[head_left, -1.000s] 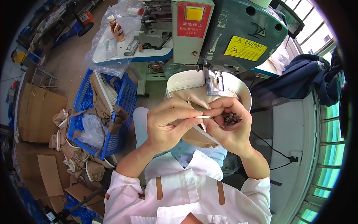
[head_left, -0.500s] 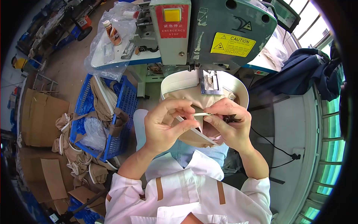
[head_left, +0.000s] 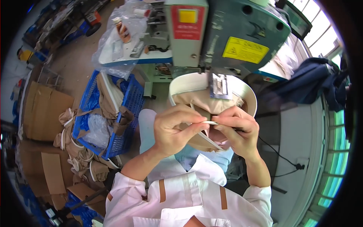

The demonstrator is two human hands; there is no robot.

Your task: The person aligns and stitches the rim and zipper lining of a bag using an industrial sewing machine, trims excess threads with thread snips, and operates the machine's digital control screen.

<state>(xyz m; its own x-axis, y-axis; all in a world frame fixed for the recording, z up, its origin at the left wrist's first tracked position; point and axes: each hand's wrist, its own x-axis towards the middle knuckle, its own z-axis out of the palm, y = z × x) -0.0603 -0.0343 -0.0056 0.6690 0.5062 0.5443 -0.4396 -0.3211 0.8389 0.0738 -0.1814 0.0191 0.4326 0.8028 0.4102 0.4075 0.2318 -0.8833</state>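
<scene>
Between both hands is a small white strip (head_left: 210, 122), held just above an open beige bag (head_left: 202, 142). My left hand (head_left: 177, 128) pinches its left end between thumb and fingertips. My right hand (head_left: 236, 130) pinches the right end, its other fingers curled. Something dark shows partly behind the right fingers, too hidden to make out. The bag's pale rim (head_left: 185, 82) hangs around a metal plate (head_left: 220, 86) under the grey-green machine (head_left: 223, 28).
To the left, a blue basket (head_left: 87, 87) holds beige pieces and plastic. Cardboard (head_left: 47, 109) and beige pieces lie beyond it. A bottle (head_left: 121, 30) stands on the side table (head_left: 109, 58). Dark cloth (head_left: 298, 85) and a black cable (head_left: 280, 153) are at right.
My left fingertips have closed onto the strip and come nearer my right hand. The dark thing in my right hand is now mostly hidden. The whole view has shifted slightly.
</scene>
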